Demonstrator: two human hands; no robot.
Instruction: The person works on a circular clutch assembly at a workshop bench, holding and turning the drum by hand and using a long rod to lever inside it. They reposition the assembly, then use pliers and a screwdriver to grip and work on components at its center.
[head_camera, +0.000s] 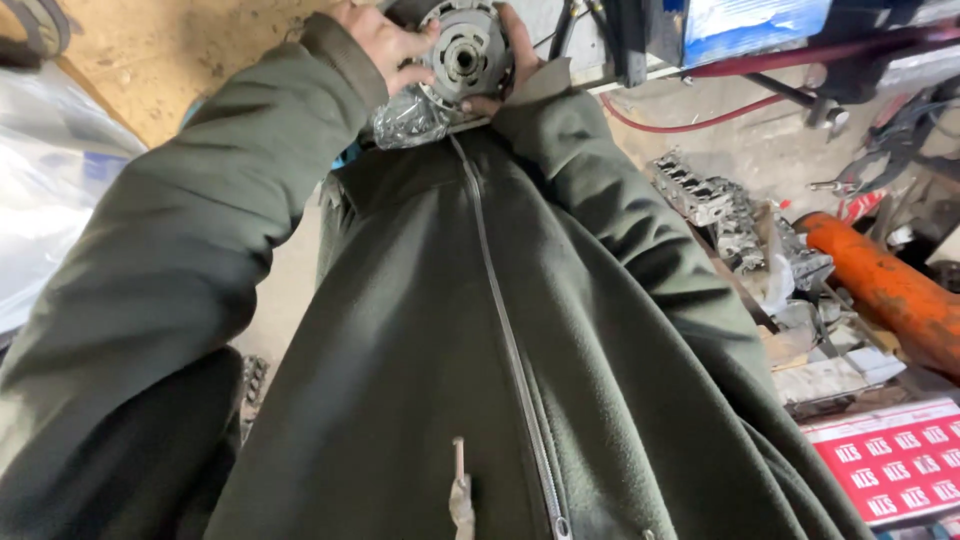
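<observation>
1. The left hand (385, 45) and the right hand (515, 50) both grip a round grey metal part (462, 52) with a dark central hub, held close against the chest at the top of the view.
2. The left hand's fingers (410, 75) curl over the part's left rim; the right hand wraps its right edge, thumb tucked under the lower side. Both hands are closed around it, neither spread.
3. A crinkled clear plastic wrapping (408, 120) hangs off the lower left of the part, just under the left hand and touching the jacket.
4. The dark green zipped jacket (480, 350) fills most of the view, its sleeves reaching up to both hands.
5. Containers: a flat red-and-white printed carton (895, 470) lies at lower right; what it holds cannot be seen. A blue box-like object (755, 25) sits at the top right, its contents also hidden.
6. On the right, a cluttered surface carries grey cast metal engine parts (715, 205), scraps and rags, with an orange cylinder (885, 285) beside them.
7. A red hose (690, 125) loops across the dusty concrete floor (160, 60) beyond.
8. Pale plastic sheeting (45, 200) lies at the left edge.
</observation>
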